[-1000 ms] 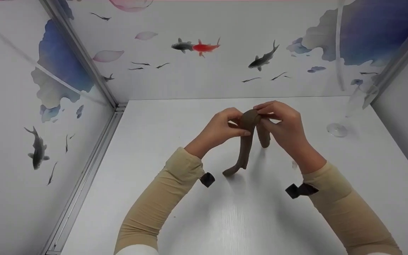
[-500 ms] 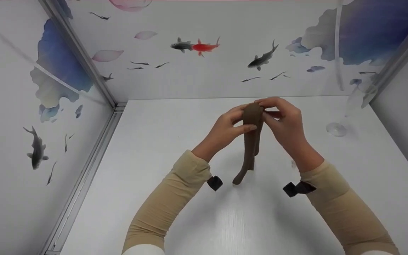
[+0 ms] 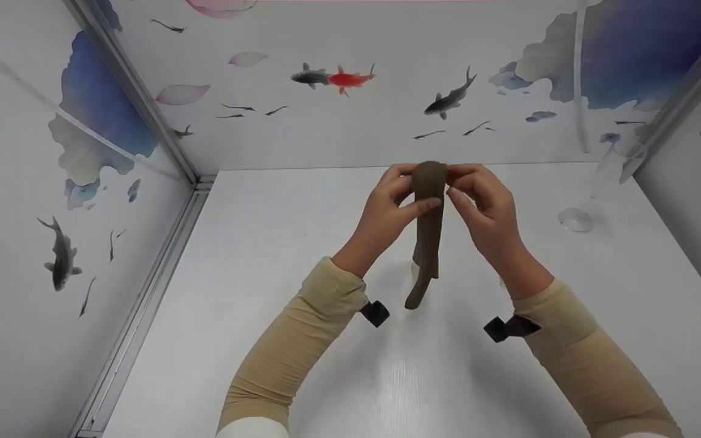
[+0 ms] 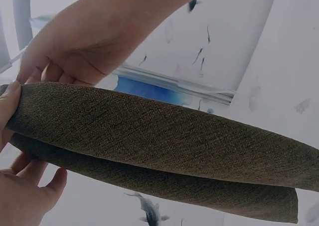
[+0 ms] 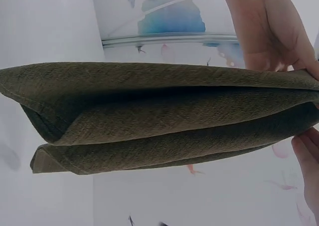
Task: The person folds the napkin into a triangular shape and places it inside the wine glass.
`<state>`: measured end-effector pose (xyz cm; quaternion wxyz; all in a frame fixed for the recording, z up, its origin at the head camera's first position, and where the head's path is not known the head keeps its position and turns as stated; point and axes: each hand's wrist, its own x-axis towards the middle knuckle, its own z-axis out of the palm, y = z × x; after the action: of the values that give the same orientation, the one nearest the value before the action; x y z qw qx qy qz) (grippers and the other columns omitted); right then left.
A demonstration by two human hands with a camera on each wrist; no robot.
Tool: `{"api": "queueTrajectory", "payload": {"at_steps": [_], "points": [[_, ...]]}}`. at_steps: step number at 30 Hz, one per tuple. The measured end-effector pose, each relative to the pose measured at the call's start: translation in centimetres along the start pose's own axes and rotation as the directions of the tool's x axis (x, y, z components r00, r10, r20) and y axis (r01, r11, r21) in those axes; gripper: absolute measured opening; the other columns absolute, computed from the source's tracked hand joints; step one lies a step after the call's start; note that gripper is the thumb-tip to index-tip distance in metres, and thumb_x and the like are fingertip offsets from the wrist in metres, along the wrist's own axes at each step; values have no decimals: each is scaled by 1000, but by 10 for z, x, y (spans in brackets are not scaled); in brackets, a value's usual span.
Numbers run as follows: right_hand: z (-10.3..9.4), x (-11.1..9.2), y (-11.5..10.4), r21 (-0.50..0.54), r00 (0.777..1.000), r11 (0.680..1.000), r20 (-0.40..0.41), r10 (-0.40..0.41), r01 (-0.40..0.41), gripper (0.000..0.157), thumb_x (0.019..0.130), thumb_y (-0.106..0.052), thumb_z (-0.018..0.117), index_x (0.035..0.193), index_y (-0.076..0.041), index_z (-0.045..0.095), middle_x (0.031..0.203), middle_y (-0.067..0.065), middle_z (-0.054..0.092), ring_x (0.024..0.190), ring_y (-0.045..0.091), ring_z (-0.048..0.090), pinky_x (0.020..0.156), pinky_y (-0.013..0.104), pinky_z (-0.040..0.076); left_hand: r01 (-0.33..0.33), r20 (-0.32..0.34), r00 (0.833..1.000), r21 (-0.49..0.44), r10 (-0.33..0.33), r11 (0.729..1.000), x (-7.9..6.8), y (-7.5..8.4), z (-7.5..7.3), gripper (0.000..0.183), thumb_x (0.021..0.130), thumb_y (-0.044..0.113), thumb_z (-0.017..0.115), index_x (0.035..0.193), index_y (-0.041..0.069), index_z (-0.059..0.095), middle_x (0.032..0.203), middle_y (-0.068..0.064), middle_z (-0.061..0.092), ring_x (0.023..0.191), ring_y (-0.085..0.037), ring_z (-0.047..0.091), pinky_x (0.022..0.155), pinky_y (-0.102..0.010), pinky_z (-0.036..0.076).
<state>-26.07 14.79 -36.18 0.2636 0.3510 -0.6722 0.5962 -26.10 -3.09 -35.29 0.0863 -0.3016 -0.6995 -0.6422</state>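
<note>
A dark brown woven cloth napkin, folded over into a long narrow bundle, hangs from both hands above the white table. My left hand grips its rounded top fold from the left, with the thumb across the front. At the right side of the fold, my right hand pinches the cloth; its fingertips are partly hidden. Lengthwise layers of the napkin show close up in the left wrist view. In the right wrist view, the loose ends of the napkin open into rolled flaps with stitched hems.
A clear stemmed glass stands at the back right of the white table. Panels painted with fish and blue leaves rise at the back and both sides, joined by metal frame posts.
Both hands have lifted the napkin slightly higher. Its two hanging parts, spread apart earlier, have come together into one narrow bundle. The glass has stayed put.
</note>
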Motion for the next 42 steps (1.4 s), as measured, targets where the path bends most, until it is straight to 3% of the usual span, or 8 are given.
{"api": "queueTrajectory", "payload": {"at_steps": [5,9,12,16,20,26,34,42], "points": [[4,-1,-16,-21,986,999,159,51,-48,13,93,-2,64,94,11,65,129,23,50,122,25,47,98,30,42,27,-42,999,-40,-29,999,1,7,-3,27,88,9,72,111,-5,68,124,-9,50,120,-13,51,105,-25,38],[6,-4,-22,-64,960,992,253,125,-112,22,83,7,71,104,11,64,135,27,44,126,25,42,98,31,40,38,-85,995,-73,-44,997,1,10,-5,30,88,7,73,115,-5,67,120,-8,51,117,-13,53,102,-26,41],[8,-9,-20,-113,933,978,298,201,-174,31,81,8,73,110,10,64,134,24,45,124,20,44,100,29,40,28,-105,994,-102,-39,994,0,11,-6,33,87,6,73,116,-6,66,119,-9,50,114,-16,56,99,-29,44],[10,-14,-15,-128,910,967,331,251,-220,35,82,6,74,116,9,64,129,19,49,120,16,48,101,29,41,24,-116,993,-115,-37,993,1,14,-6,32,87,6,74,114,-7,66,116,-9,50,110,-18,58,96,-31,47],[11,-19,-12,-117,898,963,348,270,-244,35,84,6,72,117,9,64,126,19,50,119,17,48,102,37,41,48,-120,991,-86,-58,995,1,13,-7,28,87,8,74,110,-6,67,110,-8,50,109,-16,55,95,-29,48],[12,-25,-8,-128,862,948,394,318,-292,39,84,4,72,121,8,62,129,19,50,124,21,46,103,48,40,76,-126,989,-23,-78,997,-1,11,-8,24,88,13,74,105,-4,68,103,-7,49,107,-14,57,93,-26,49],[13,-40,1,-91,824,940,460,333,-329,32,85,3,73,116,8,66,133,20,48,122,26,45,102,51,38,57,-122,991,-34,-61,998,-1,16,-10,22,90,14,71,102,-3,66,103,-7,51,107,-14,59,90,-29,51],[12,-56,10,-126,794,931,490,360,-344,24,84,-2,75,108,2,72,129,14,53,117,24,49,100,50,39,10,-125,992,-2,-10,1000,-1,18,-12,19,92,13,69,104,-1,68,103,-5,54,105,-13,61,86,-32,51]]}}
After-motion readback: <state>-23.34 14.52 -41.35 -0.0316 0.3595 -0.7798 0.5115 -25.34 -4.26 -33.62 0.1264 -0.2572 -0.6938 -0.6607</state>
